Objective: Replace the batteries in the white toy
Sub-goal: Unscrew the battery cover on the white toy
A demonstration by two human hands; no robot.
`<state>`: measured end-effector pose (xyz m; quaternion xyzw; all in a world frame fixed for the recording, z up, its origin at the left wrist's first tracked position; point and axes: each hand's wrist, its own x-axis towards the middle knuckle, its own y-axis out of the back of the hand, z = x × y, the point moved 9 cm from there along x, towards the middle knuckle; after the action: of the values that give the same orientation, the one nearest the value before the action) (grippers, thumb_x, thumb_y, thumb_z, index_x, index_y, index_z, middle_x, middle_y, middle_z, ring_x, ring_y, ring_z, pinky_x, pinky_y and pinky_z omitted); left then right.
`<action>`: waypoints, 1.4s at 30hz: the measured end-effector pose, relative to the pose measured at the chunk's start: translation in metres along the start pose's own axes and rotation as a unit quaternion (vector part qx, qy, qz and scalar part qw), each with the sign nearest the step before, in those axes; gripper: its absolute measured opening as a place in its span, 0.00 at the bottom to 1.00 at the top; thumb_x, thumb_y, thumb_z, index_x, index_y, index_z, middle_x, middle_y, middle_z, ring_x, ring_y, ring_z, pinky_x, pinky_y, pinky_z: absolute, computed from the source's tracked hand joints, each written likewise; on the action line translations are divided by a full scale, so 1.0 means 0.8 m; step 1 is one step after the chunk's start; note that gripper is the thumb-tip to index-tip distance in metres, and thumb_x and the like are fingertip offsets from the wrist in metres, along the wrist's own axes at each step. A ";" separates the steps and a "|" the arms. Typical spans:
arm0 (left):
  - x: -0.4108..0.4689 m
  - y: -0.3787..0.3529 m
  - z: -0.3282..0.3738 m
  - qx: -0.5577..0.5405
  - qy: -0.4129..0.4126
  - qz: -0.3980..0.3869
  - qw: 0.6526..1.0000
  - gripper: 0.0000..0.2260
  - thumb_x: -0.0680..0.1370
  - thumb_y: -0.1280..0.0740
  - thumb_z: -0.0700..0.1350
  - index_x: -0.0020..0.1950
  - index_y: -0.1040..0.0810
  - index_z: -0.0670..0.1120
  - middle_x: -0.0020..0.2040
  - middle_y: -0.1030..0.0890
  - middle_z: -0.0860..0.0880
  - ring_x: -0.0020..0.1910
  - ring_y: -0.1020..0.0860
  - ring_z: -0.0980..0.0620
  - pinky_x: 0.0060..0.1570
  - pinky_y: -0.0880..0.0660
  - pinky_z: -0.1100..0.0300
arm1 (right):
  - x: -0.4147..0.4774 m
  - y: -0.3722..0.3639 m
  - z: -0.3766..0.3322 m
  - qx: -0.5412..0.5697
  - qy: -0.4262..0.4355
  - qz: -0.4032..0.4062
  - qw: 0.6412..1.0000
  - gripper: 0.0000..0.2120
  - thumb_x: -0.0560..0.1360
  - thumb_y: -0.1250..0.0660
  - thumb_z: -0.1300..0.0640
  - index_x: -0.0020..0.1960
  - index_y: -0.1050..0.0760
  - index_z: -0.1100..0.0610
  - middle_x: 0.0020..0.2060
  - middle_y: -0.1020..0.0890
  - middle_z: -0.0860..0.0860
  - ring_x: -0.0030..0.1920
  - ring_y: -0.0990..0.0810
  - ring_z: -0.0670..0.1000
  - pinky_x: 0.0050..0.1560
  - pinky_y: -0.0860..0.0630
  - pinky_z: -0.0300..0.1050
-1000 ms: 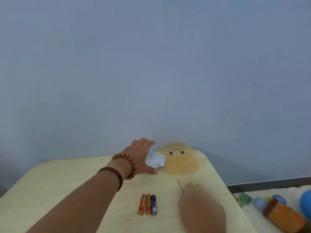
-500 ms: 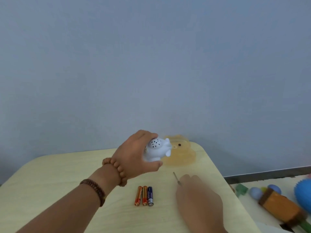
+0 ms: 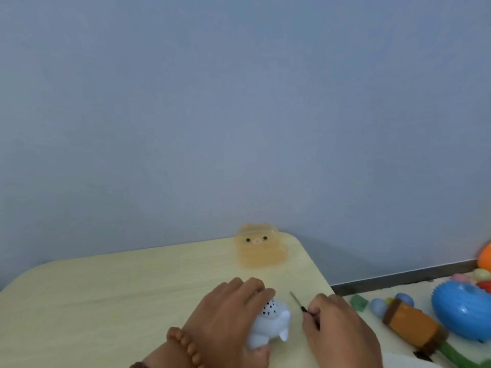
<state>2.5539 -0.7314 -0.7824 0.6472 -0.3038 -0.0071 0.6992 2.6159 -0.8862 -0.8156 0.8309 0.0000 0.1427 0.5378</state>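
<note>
My left hand (image 3: 228,312) grips the small white toy (image 3: 269,325), held low over the pale wooden table (image 3: 106,301) near its front. The toy's perforated speaker patch faces up. My right hand (image 3: 340,333) sits just right of the toy and pinches a thin screwdriver (image 3: 297,301), whose metal tip points up and to the left. The batteries seen before are out of sight, hidden behind my hands or below the frame.
A translucent orange bear-shaped toy (image 3: 260,245) stands at the table's far right corner. To the right, off the table, lie a blue spiky ring (image 3: 462,309), an orange block toy (image 3: 409,322) and several small coloured toys. A grey wall rises behind.
My left hand has lifted the white toy from beside the orange bear and brought it toward me, next to my right hand. The batteries have gone out of view.
</note>
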 end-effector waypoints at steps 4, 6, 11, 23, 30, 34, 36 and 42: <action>0.002 -0.009 0.007 0.066 -0.043 0.014 0.997 0.19 0.75 0.40 0.60 0.62 0.25 0.53 0.53 0.20 0.55 0.39 0.21 0.53 0.35 0.22 0.62 | -0.001 0.003 -0.003 0.028 0.012 0.021 0.999 0.07 0.75 0.38 0.43 0.45 0.30 0.46 0.50 0.26 0.47 0.57 0.24 0.46 0.49 0.22 0.43; 0.002 -0.010 0.006 0.078 -0.043 0.026 0.996 0.19 0.72 0.39 0.53 0.61 0.24 0.54 0.51 0.19 0.55 0.37 0.21 0.53 0.33 0.22 0.63 | 0.000 -0.005 0.000 0.015 0.035 0.016 0.999 0.08 0.68 0.32 0.45 0.46 0.26 0.44 0.47 0.24 0.46 0.52 0.20 0.49 0.42 0.22 0.42; -0.006 -0.011 0.000 0.055 -0.026 0.025 0.998 0.21 0.79 0.44 0.62 0.65 0.27 0.53 0.53 0.18 0.56 0.39 0.20 0.55 0.36 0.22 0.65 | -0.022 0.001 -0.030 0.064 0.202 0.023 0.977 0.30 0.58 0.31 0.39 0.60 0.27 0.39 0.53 0.20 0.36 0.51 0.22 0.41 0.43 0.23 0.36; -0.013 0.027 -0.014 -0.219 0.137 -0.103 0.960 0.36 0.69 0.40 0.76 0.74 0.48 0.69 0.64 0.32 0.68 0.57 0.26 0.65 0.59 0.27 0.61 | -0.023 0.026 -0.032 0.282 0.114 -0.091 0.948 0.18 0.72 0.41 0.28 0.39 0.19 0.38 0.36 0.15 0.42 0.39 0.19 0.43 0.42 0.24 0.35; -0.017 0.023 0.017 -0.137 0.078 -0.108 0.982 0.41 0.66 0.28 0.67 0.74 0.44 0.64 0.67 0.40 0.69 0.61 0.33 0.66 0.56 0.29 0.62 | -0.022 -0.001 -0.015 0.328 -0.053 -0.163 0.929 0.25 0.81 0.36 0.47 0.31 0.22 0.62 0.27 0.15 0.53 0.23 0.23 0.49 0.30 0.25 0.37; -0.020 -0.003 0.007 -0.143 0.085 -0.120 0.979 0.37 0.67 0.30 0.69 0.71 0.40 0.63 0.67 0.43 0.65 0.58 0.33 0.63 0.50 0.29 0.63 | -0.021 -0.007 -0.023 0.334 -0.063 -0.165 0.926 0.25 0.81 0.36 0.48 0.28 0.22 0.58 0.27 0.15 0.53 0.22 0.24 0.48 0.27 0.25 0.40; -0.020 -0.011 0.000 -0.158 0.092 -0.138 0.973 0.36 0.68 0.30 0.70 0.72 0.38 0.63 0.68 0.45 0.64 0.59 0.31 0.62 0.54 0.26 0.60 | -0.019 -0.008 -0.024 0.310 -0.052 -0.155 0.937 0.24 0.81 0.37 0.48 0.30 0.24 0.59 0.27 0.15 0.53 0.23 0.23 0.46 0.27 0.24 0.41; -0.020 -0.018 -0.009 -0.166 0.101 -0.149 0.970 0.35 0.69 0.32 0.70 0.73 0.36 0.62 0.66 0.43 0.64 0.57 0.29 0.60 0.55 0.26 0.59 | -0.014 0.039 -0.021 0.165 0.074 0.014 0.983 0.14 0.76 0.34 0.45 0.34 0.23 0.49 0.30 0.20 0.42 0.33 0.22 0.47 0.35 0.26 0.42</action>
<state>2.5496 -0.7207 -0.8023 0.5575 -0.1262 -0.0965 0.8148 2.5965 -0.8864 -0.7839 0.8955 0.0517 0.2091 0.3895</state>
